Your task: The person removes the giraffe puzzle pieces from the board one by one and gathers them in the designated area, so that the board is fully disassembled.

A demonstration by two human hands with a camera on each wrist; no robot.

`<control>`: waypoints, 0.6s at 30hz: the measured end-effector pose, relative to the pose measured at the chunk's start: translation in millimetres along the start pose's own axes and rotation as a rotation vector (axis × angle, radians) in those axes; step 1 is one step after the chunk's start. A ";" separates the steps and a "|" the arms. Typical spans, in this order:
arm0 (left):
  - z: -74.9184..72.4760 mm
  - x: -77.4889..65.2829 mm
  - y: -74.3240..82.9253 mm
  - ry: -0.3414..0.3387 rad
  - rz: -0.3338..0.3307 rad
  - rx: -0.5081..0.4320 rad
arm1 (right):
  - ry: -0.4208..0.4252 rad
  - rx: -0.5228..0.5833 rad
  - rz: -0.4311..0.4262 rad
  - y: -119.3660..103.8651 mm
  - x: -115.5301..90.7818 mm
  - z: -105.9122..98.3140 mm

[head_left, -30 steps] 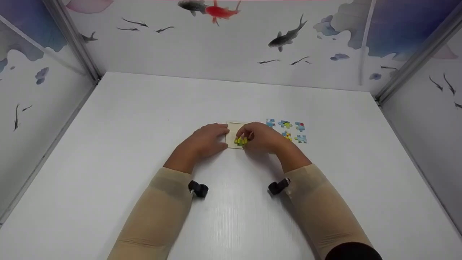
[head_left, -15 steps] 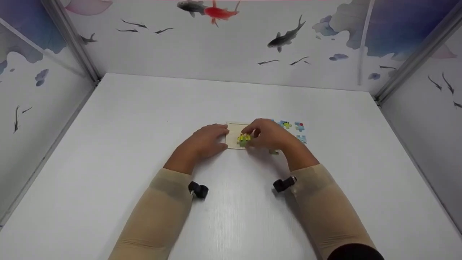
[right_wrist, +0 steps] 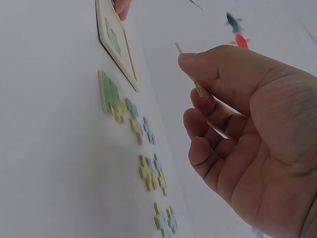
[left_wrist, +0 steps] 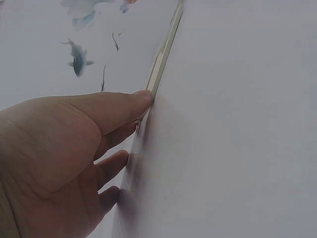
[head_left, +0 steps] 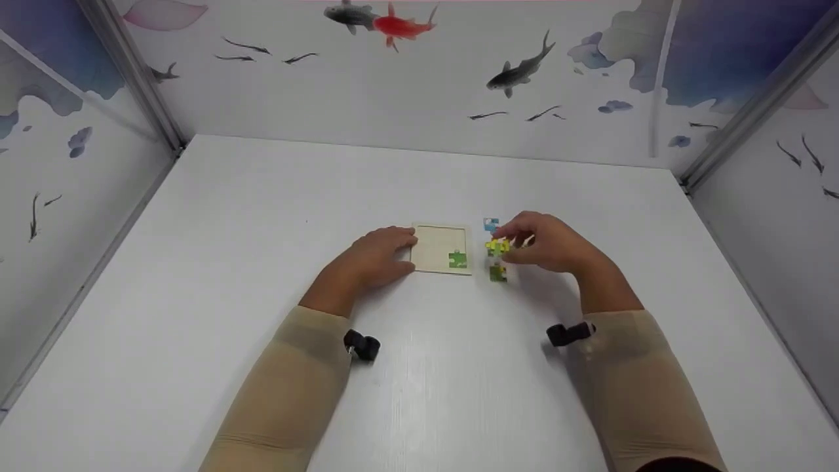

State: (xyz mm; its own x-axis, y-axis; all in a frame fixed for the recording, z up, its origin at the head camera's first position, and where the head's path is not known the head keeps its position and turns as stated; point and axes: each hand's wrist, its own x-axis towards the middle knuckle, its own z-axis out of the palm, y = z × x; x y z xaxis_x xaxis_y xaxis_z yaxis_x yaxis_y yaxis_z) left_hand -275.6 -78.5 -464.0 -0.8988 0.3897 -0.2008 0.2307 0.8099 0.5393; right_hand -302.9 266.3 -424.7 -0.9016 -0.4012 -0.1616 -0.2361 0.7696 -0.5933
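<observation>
A pale wooden puzzle tray (head_left: 436,244) lies flat on the table, a green puzzle piece (head_left: 457,259) in its lower right corner. My left hand (head_left: 380,257) rests at the tray's left edge, thumb and fingertips touching its side. To the right of the tray, my right hand (head_left: 550,242) pinches a yellow-and-green puzzle piece (head_left: 497,247) between thumb and fingers. In the right wrist view that held piece (right_wrist: 200,89) shows edge-on, raised off the table. Just below it in the head view sits another green piece (head_left: 498,273).
Several loose puzzle pieces (right_wrist: 147,172) lie in rows right of the tray, mostly hidden by my right hand in the head view. A blue piece (head_left: 491,224) shows beyond its fingertips. Walls printed with fish (head_left: 521,72) enclose the white table (head_left: 295,190).
My right hand has moved right, carrying the yellow-and-green puzzle piece from over the tray to beside it. The green piece in the tray's corner is now uncovered. My left hand stays put.
</observation>
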 end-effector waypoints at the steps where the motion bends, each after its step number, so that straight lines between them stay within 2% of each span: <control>1: 0.3 0.1 -0.5 -0.001 0.001 -0.008 | 0.000 -0.001 0.010 4.4 -3.4 -3.4; 6: 2.0 1.4 -2.6 -0.003 0.009 -0.014 | -0.031 -0.007 0.096 25.1 -17.5 -17.1; 10: 3.0 1.5 -2.5 -0.001 -0.007 -0.010 | -0.071 -0.017 0.159 35.0 -20.7 -20.1; 14: 3.0 0.9 -1.5 0.001 -0.031 -0.009 | -0.100 -0.029 0.181 39.5 -17.4 -16.2; 18: 1.7 0.6 -0.4 0.001 -0.019 0.008 | -0.117 -0.059 0.187 43.2 -14.5 -11.6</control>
State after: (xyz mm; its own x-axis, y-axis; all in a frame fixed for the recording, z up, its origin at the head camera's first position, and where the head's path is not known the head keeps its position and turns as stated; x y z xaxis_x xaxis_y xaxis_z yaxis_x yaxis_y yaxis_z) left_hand -275.6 -77.8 -465.8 -0.9032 0.3743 -0.2101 0.2168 0.8202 0.5293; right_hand -304.2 311.1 -438.8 -0.8842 -0.3013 -0.3570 -0.0927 0.8621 -0.4982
